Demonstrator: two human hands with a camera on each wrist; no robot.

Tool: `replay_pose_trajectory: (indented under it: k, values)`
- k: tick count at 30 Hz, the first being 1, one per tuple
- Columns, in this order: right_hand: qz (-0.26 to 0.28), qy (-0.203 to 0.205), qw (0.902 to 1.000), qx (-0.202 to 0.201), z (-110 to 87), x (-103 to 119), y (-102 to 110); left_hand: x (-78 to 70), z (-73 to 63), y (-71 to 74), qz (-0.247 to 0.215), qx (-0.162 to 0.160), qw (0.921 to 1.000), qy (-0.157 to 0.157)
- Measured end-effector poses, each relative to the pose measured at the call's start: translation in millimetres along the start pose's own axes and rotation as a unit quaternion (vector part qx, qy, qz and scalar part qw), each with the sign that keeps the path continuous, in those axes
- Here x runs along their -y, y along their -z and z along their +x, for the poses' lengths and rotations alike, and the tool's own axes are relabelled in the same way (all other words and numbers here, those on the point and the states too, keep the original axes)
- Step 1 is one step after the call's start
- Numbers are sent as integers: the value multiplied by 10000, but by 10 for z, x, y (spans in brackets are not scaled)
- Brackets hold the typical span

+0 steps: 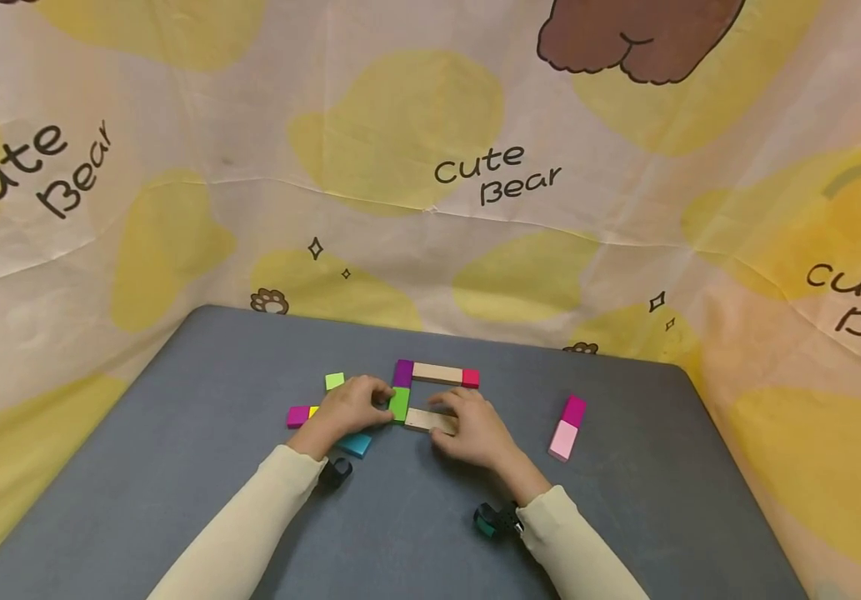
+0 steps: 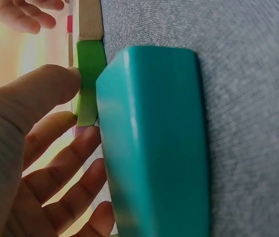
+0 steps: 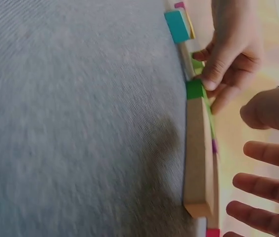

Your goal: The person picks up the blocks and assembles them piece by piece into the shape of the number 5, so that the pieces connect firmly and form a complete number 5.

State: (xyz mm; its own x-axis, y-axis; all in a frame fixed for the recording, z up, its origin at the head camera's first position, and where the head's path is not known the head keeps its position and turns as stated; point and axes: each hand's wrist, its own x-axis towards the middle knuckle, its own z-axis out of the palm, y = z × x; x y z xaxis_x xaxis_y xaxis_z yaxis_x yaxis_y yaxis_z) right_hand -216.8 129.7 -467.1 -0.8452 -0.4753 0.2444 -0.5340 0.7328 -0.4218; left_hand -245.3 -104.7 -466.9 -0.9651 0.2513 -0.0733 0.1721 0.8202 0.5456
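Observation:
My left hand (image 1: 351, 408) holds a green block (image 1: 399, 405), its thumb (image 2: 63, 81) and index finger at the block's side. Beyond that block, a purple block (image 1: 403, 373) continues the same line. A plain wooden block (image 1: 421, 418) runs rightward from the green block's near end. Over this wooden block, my right hand (image 1: 478, 427) hovers with spread, relaxed fingers, and the right wrist view shows them apart from it. Another wooden block (image 1: 438, 373) runs from the purple block to a red block (image 1: 471, 378), parallel to the nearer one.
Around my left hand lie a teal block (image 1: 356, 445), a lime block (image 1: 334, 381), a magenta block (image 1: 298, 417) and a partly hidden yellow block (image 1: 313, 412). Farther right, another magenta block (image 1: 574, 410) meets a pink block (image 1: 563, 442). A patterned cloth (image 1: 415, 275) hangs behind the grey table (image 1: 625, 533).

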Motion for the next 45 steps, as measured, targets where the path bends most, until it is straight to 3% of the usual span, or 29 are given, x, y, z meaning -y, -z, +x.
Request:
replay_pose_trajectory:
  k: [18,30,45]
  values:
    - [-424,-557,9968,-379,-297,-293,405,-15,-12,20,-43,71,10000,15]
    - [-695,-1254,9883,-512,-596,-536,685,15,7,-1,-40,32,10000,-56]
    - [-950,-1724,9794,-456,-952,-911,823,0,11,25,-96,100,9999,-102]
